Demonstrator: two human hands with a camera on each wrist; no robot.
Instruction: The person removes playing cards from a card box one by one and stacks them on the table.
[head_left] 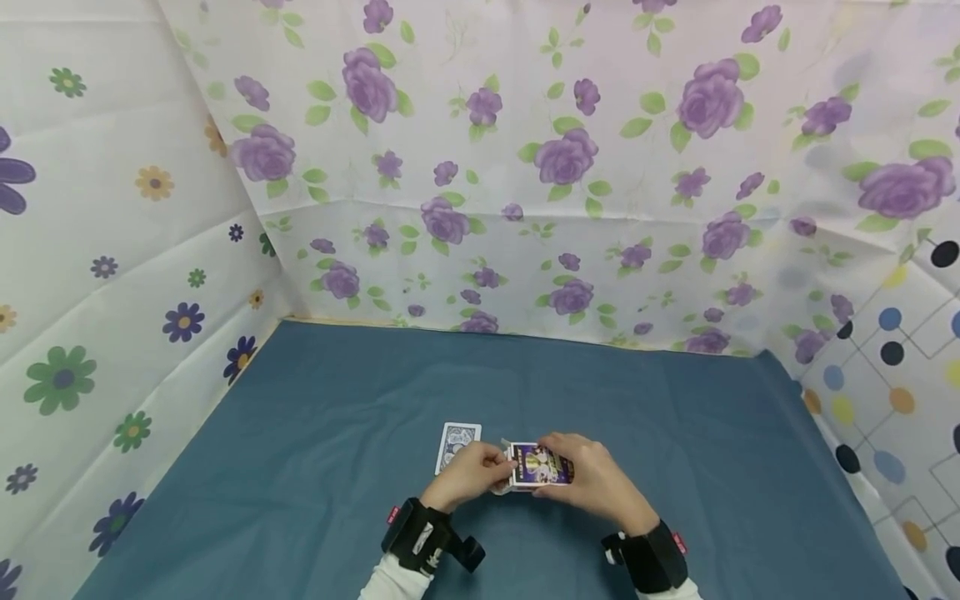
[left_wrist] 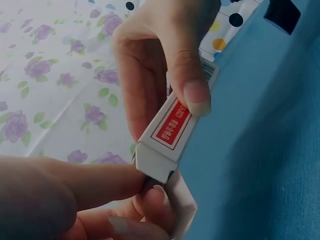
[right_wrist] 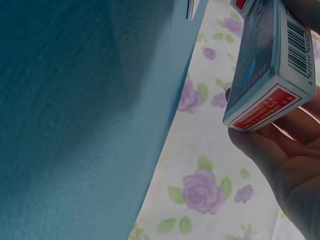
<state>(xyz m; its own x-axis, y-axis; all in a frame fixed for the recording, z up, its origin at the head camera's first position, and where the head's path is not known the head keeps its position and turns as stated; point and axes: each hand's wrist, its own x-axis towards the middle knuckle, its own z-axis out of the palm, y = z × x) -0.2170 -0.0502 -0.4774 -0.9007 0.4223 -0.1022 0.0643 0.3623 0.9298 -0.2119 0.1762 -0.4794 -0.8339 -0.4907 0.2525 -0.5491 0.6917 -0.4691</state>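
My right hand (head_left: 588,475) grips a small playing-card box (head_left: 536,465) by its sides, thumb on one side and fingers on the other. The box has a dark printed face and white edges with red labels (left_wrist: 172,125); a barcode (right_wrist: 298,47) shows on one end in the right wrist view. At the box's other end, where a white flap (left_wrist: 182,205) stands out, my left hand (head_left: 472,471) pinches with thumb and curled fingers. Its fingertips partly hide that end. Just beyond the left hand lies a playing card (head_left: 457,437), patterned back up, partly covered by the hand.
A blue cloth (head_left: 337,467) covers the table. Floral sheets (head_left: 517,200) hang behind it, with more patterned sheeting on the left and right sides. Black camera bands (head_left: 423,533) are strapped round both wrists.
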